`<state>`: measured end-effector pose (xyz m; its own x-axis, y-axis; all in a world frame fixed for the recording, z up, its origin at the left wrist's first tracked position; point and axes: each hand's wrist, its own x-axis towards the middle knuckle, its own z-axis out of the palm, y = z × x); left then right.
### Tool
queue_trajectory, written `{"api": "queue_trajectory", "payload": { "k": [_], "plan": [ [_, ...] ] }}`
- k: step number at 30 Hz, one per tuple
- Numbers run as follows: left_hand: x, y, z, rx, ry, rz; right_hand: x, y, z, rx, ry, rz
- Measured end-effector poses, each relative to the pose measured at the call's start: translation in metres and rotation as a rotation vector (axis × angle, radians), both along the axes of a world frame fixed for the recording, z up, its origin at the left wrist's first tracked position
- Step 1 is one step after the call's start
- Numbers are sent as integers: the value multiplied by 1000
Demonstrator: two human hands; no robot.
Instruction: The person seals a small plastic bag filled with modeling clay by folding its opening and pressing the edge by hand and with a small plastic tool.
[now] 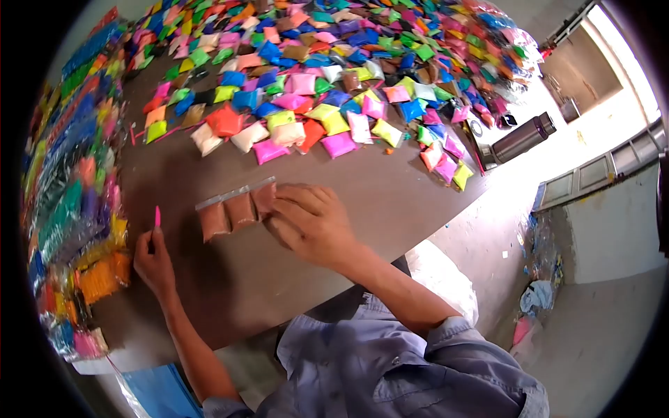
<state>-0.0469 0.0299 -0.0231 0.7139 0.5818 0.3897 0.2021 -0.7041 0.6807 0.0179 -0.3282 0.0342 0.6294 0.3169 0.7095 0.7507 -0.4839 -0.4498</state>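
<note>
Strip of three brown sachets [241, 212], joined side by side, is above the near part of the surface [279, 292], left of centre. Right hand [313, 219] is closed in a pinch on its right end. Left hand [154, 265] is pinched around a slim pink tool [157, 217], tip up, apart from the strip. Can't tell if it's bladed. My read: hold the strip by its edge, squeeze lightly, keep seams flat, fingertips clear of the tool's tip. Loose coloured packets [337, 144] lie beyond; steel bottle [519, 141] far right.
</note>
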Motion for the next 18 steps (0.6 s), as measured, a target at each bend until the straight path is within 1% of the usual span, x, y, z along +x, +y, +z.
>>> {"api": "queue_trajectory", "payload": {
  "k": [1,4,6,7,9,11,13,14,16,18],
  "plan": [
    [0,1,0,4,-4,-14,2,-13,3,4,-4,-14],
    [-1,0,4,51,73,45,8,-57,9,-55,27,-84],
    [0,1,1,63,59,25,16,-84,9,-85,78,-193],
    [0,4,-1,71,51,15,20,-98,12,-80,76,-200],
    [0,19,-11,99,62,-14,32,-128,19,-110,74,-319],
    [1,21,-14,42,32,-18,51,-160,21,-104,99,-365],
    [2,27,-21,7,20,-10,74,-192,13,9,221,-452],
    [3,26,-20,-23,7,0,85,-207,12,16,223,-452],
    [1,21,-13,-47,0,10,103,-229,10,-113,100,-553],
    [3,14,-3,-54,33,31,114,-245,10,-143,137,-580]
  ]
}}
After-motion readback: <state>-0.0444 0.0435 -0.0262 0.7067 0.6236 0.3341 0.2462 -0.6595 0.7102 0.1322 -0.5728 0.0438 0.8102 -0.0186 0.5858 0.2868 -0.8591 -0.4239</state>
